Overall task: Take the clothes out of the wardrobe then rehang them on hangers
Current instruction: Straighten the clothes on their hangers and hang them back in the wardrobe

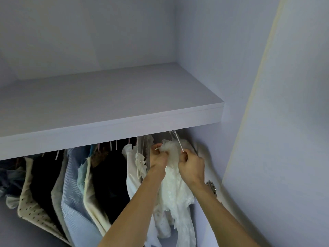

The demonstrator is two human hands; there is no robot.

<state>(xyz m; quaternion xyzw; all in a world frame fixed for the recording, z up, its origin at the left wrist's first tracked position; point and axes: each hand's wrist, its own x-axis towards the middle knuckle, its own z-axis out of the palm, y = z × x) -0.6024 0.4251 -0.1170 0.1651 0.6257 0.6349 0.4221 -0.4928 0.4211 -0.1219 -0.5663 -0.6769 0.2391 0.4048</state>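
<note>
Lower left of frame, under the pale grey wardrobe shelf (124, 120): a row of hung clothes, namely a cream dotted garment (30, 202), a blue-and-white striped shirt (74, 184), a dark garment (110, 184) and a cream ruffled top (132, 168). The rail is hidden behind the shelf edge.

Centre, low: left hand (158, 158), fingers curled, gripping the bunched neck of the white lace garment (175, 191) from its left side. The garment is the rightmost item, not yet out of the wardrobe. Its long axis drops from the hands toward the bottom edge.

Thin white hanger (179, 142): its arm slants up and left from the right hand to under the shelf. The hook is not visible.

Right hand (191, 167), fingers curled tight at the hanger's lower end. Cannot tell whether it pinches wire, lace or both.

Metal hinge (211, 188) just right of the right wrist.

Judgement: the garment's neck sits between the hands, both equally near. The next move likely turns on working lace and hanger apart along that slant, close under the shelf.
</note>
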